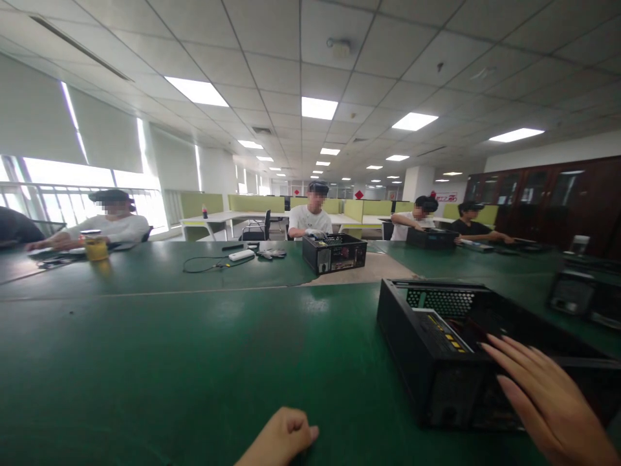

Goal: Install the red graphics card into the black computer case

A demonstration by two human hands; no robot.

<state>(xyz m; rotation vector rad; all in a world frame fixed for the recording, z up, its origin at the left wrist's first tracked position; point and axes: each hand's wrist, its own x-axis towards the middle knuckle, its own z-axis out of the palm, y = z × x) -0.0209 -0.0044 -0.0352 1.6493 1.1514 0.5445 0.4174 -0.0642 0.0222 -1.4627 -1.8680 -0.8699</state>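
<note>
A black open computer case (436, 336) lies on the green table (194, 362) at the right. My right hand (543, 395) rests flat on the near edge of the case, fingers stretched and together, gripping nothing. At the bottom middle my left hand (281, 437) sits on the table mat as a loose fist, apart from the case and holding nothing.
Several other people sit at the far side of the tables. One works at a second black case (334, 252); another case (431, 238) stands further right. A cable (208, 262), a white device (241, 255) and a yellow cup (96, 248) lie beyond.
</note>
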